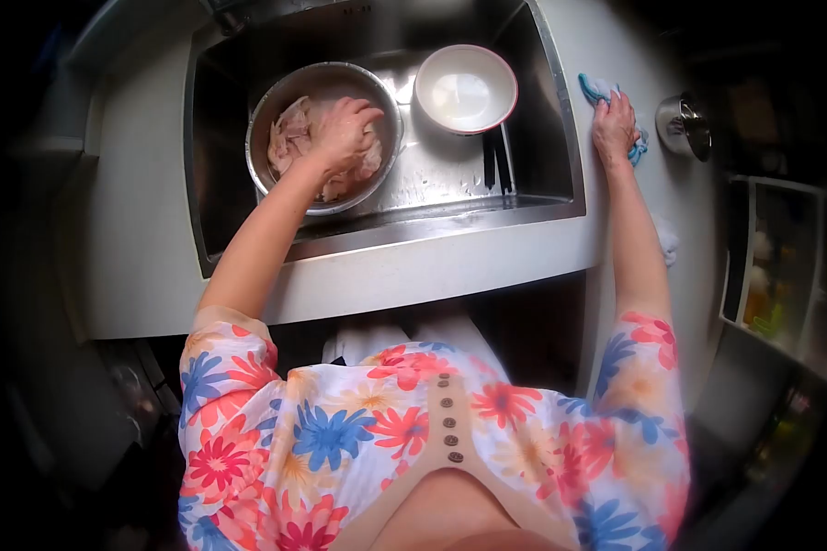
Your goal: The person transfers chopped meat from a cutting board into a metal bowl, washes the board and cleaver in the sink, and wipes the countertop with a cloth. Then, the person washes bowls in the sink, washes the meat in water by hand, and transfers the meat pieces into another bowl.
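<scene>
My left hand (345, 133) reaches into a round metal bowl (256, 151) in the sink, over pieces of pale pink raw meat (291, 134). Its fingers are bent and slightly apart at the meat's right side; the fingertips are partly hidden, so a hold on any piece cannot be made out. On the counter right of the sink, my right hand (615, 130) rests on a blue and white cloth (597, 89), its fingers curled over it. A white bowl with a red rim (466, 89) sits in the sink, right of the metal bowl.
The steel sink (432, 225) is set into a white counter (432, 273). Black sticks (496, 163) lie in the sink below the white bowl. A small metal cup (678, 127) stands right of the cloth. Farther right is a rack (779, 253) with several items.
</scene>
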Tool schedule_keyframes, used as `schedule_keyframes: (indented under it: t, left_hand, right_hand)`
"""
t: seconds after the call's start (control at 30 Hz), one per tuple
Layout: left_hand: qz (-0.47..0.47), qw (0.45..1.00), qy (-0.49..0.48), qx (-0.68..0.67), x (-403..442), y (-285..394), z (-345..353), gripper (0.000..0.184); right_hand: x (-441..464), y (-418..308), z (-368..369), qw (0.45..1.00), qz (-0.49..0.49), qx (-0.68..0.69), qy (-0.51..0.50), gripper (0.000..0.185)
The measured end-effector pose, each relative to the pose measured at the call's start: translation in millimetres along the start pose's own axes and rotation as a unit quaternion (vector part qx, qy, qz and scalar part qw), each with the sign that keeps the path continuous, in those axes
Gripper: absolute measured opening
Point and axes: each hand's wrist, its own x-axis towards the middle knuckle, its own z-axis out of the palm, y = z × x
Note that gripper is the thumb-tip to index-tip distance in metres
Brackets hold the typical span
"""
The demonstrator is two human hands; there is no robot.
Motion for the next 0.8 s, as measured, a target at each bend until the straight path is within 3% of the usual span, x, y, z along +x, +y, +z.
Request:
schedule_keyframes:
  t: [0.1,0.17,0.23,0.27,0.33,0.37,0.4,0.43,0.5,0.6,0.7,0.77,0.8]
  left_hand:
    - [0.025,0.992,-0.123,-0.009,6.0,43.2,16.1,0.03]
    - [0.058,0.963,-0.202,0.169,3.1,41.2,25.9,0.03]
    - [0.062,0.958,-0.214,0.183,1.3,42.8,22.6,0.029]
    - [0.06,0.956,-0.217,0.191,1.4,44.9,20.2,0.029]
    - [0.071,0.97,-0.183,0.141,-3.3,43.5,14.1,0.023]
    - [0.077,0.976,-0.166,0.116,-6.8,42.6,9.1,0.021]
    - [0.072,0.97,-0.192,0.134,-9.2,43.7,0.3,0.022]
    - [0.066,0.962,-0.218,0.152,-11.9,45.6,-11.0,0.023]
    - [0.069,0.954,-0.238,0.172,-20.3,47.4,-22.2,0.023]
    - [0.096,0.957,-0.214,0.169,-32.9,46.1,-24.4,0.02]
    - [0.105,0.964,-0.195,0.145,-53.7,44.2,-24.3,0.018]
    - [0.108,0.967,-0.191,0.131,-67.5,40.6,-25.4,0.017]
    - [0.09,0.981,-0.17,0.032,-71.3,35.9,-22.8,0.018]
  right_hand:
    - [21.6,-8.4,-1.3,1.0,0.002,-0.016,0.009,0.041]
    - [35.4,-3.5,5.2,0.999,-0.01,0.005,-0.04,0.045]
    - [47.7,-3.0,-7.7,0.993,-0.027,0.026,-0.108,0.046]
    - [23.8,-59.2,-62.4,0.996,-0.002,-0.064,-0.07,0.047]
    - [10.1,-69.5,-66.5,0.991,-0.104,0.055,0.068,0.045]
    - [-5.5,-85.2,-76.1,0.979,-0.039,0.193,-0.045,0.043]
    - [-24.8,-106.1,-87.1,0.932,0.026,0.324,-0.158,0.042]
    - [-49.6,-123.5,-81.2,0.834,0.104,0.483,-0.246,0.045]
    - [-81.3,-134.3,-68.0,0.779,0.192,0.452,-0.39,0.046]
    - [-92.8,-126.9,-51.9,0.775,0.248,0.366,-0.451,0.047]
    - [-93.9,-117.2,-29.4,0.738,0.338,0.397,-0.429,0.046]
    - [-96.2,-116.6,-9.3,0.705,0.345,0.435,-0.441,0.044]
    - [-97.5,-119.2,-1.3,0.692,0.348,0.456,-0.439,0.043]
